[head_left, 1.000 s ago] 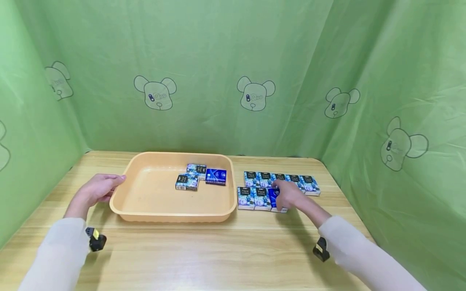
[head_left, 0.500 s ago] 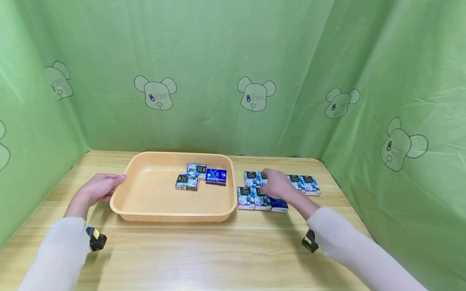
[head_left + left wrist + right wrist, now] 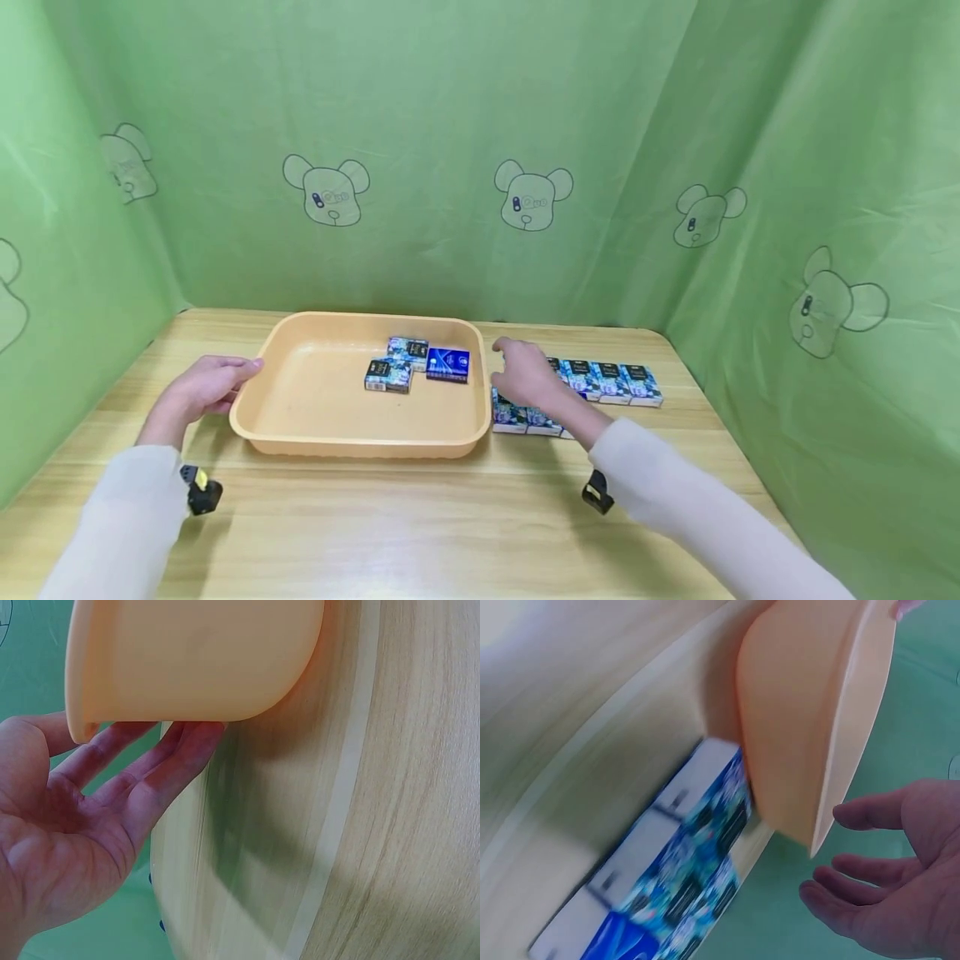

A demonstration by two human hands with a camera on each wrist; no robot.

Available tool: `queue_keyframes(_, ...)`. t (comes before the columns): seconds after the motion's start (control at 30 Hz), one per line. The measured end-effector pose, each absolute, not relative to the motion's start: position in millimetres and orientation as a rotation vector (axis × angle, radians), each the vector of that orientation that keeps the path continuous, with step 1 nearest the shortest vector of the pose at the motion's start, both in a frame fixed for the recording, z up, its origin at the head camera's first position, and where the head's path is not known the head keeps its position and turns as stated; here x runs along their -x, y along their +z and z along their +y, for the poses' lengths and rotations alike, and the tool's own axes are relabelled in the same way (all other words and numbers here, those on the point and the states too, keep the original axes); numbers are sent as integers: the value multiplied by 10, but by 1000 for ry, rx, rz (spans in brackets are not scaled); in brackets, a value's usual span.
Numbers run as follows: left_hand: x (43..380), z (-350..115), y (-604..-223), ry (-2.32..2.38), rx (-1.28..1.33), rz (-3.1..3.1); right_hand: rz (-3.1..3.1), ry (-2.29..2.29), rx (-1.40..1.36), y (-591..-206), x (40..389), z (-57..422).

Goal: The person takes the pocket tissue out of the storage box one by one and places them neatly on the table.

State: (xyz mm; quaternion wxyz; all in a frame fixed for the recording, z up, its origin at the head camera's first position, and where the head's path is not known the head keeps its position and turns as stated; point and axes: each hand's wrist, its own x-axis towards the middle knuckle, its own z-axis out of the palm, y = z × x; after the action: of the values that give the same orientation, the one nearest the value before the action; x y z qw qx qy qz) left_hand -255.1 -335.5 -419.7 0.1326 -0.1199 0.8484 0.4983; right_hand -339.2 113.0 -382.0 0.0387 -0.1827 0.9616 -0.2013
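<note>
Left hand at the tray's left end. Thumb over the rim, the other fingers beneath, slightly apart, tips against the outer wall; together they pinch the edge of the peach tray. The tray runs from these fingers across to the right fingertips, its base on the wooden table.

Right hand beside the tray's right end. Fingers spread, thumb well parted from the rest, the grasp without a load. Thumb tip lies very near the rim in the right wrist view; cannot tell whether it touches.

Inside the tray, nearer the right fingers than the left: two floral boxes, one partly behind the other, and to their right a dark blue box, closest of the three to the right fingertips.

Beneath the right hand and toward the wrist, a front row of boxes, partly covered by the hand; a bright blue box shows among the floral ones in the right wrist view. To the right of the right fingers, a back row of boxes, flat, side by side, its near end hidden by the hand.

Far beyond both sets of fingers, a green curtain with outlined bear heads. Pale sleeve behind the left fingers.
</note>
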Motion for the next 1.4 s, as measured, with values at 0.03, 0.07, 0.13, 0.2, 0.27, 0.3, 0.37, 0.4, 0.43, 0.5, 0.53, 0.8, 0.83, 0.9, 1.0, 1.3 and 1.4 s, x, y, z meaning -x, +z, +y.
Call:
queue_keyframes(0.03, 2553, -3349, -4197, 1448, 349, 2458, 2951, -625, 578, -3824, 3382, 1088)
queue_keyframes(0.07, 2555, -3346, -4198, 1446, 350, 2456, 2952, -635, 595, -3831, 3372, 1047)
queue_keyframes(0.13, 2560, -3342, -4199, 1448, 354, 2451, 2946, -664, 616, -3845, 3353, 964)
queue_keyframes(0.2, 2567, -3339, -4197, 1446, 355, 2450, 2929, -677, 625, -3866, 3329, 882)
queue_keyframes(0.27, 2572, -3337, -4194, 1441, 350, 2452, 2917, -658, 653, -3889, 3301, 801)
queue_keyframes(0.3, 2574, -3337, -4192, 1441, 348, 2452, 2919, -637, 667, -3904, 3287, 759)
queue_keyframes(0.37, 2574, -3338, -4193, 1435, 344, 2457, 2930, -584, 699, -3935, 3258, 683)
queue_keyframes(0.4, 2576, -3338, -4196, 1434, 344, 2457, 2926, -568, 704, -3951, 3244, 649)
queue_keyframes(0.43, 2574, -3343, -4198, 1438, 345, 2456, 2924, -549, 711, -3965, 3231, 616)
queue_keyframes(0.5, 2571, -3346, -4201, 1439, 349, 2454, 2918, -528, 723, -3994, 3213, 560)
queue_keyframes(0.53, 2568, -3345, -4200, 1442, 352, 2453, 2912, -513, 729, -4005, 3207, 537)
queue_keyframes(0.8, 2582, -3359, -4215, 1455, 338, 2446, 2870, -412, 678, -4076, 3221, 415)
queue_keyframes(0.83, 2581, -3362, -4215, 1462, 334, 2443, 2863, -414, 664, -4083, 3230, 405)
queue_keyframes(0.9, 2581, -3368, -4217, 1471, 327, 2437, 2848, -419, 626, -4100, 3250, 384)
queue_keyframes(1.0, 2582, -3369, -4223, 1483, 321, 2430, 2829, -422, 575, -4132, 3283, 354)
queue_keyframes(1.3, 2575, -3355, -4225, 1495, 318, 2429, 2821, -376, 496, -4220, 3344, 268)
queue_keyframes(1.4, 2575, -3357, -4226, 1493, 315, 2431, 2819, -366, 492, -4225, 3353, 249)
